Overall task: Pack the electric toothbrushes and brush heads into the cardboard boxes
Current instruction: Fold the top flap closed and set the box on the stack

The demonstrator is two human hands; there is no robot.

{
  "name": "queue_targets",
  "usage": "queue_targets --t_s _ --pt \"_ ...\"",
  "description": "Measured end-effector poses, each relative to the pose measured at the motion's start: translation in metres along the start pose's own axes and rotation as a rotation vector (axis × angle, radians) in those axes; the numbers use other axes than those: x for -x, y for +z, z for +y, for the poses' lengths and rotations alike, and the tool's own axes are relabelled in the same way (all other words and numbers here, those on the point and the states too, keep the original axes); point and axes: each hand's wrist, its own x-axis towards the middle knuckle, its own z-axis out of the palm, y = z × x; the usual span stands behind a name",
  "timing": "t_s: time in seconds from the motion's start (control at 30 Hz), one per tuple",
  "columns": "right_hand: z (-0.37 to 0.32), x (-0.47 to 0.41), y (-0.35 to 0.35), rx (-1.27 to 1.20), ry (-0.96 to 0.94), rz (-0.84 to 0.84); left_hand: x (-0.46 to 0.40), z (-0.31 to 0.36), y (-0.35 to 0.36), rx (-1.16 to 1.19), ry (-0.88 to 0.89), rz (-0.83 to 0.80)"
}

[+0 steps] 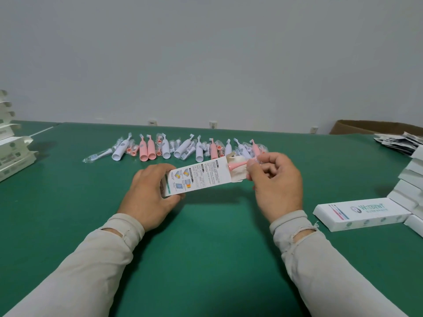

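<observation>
My left hand (150,191) grips the closed end of a white printed cardboard box (196,177), held above the green table with its open end to the right. My right hand (275,179) pinches a pink brush head (238,165) in a clear wrapper; its wide base sits at the box's open mouth. Behind the box, a row of pink and white electric toothbrushes (146,148) and several bagged brush heads (131,150) lies across the table.
Open white boxes are stacked at the left edge (13,154) and the right edge (412,179). A closed printed box (361,213) lies flat at the right. Dark leaflets (398,141) and a brown carton (370,126) sit far right. The green table (206,248) spreads below my hands.
</observation>
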Motion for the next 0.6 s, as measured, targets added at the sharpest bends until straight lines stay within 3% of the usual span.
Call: queue_targets --t_s 0.17,0.4,0.6 --pt "-0.002 -0.001 -0.003 0.152 -0.125 0.102 0.001 0.003 0.002 -0.02 0.047 -0.021" --pt "-0.008 0.01 0.004 0.269 -0.275 -0.033 0.001 0.006 0.0 -0.022 0.039 -0.034" --pt "-0.008 0.006 0.001 0.191 -0.091 0.035 0.002 0.008 -0.001 -0.025 0.055 -0.039"
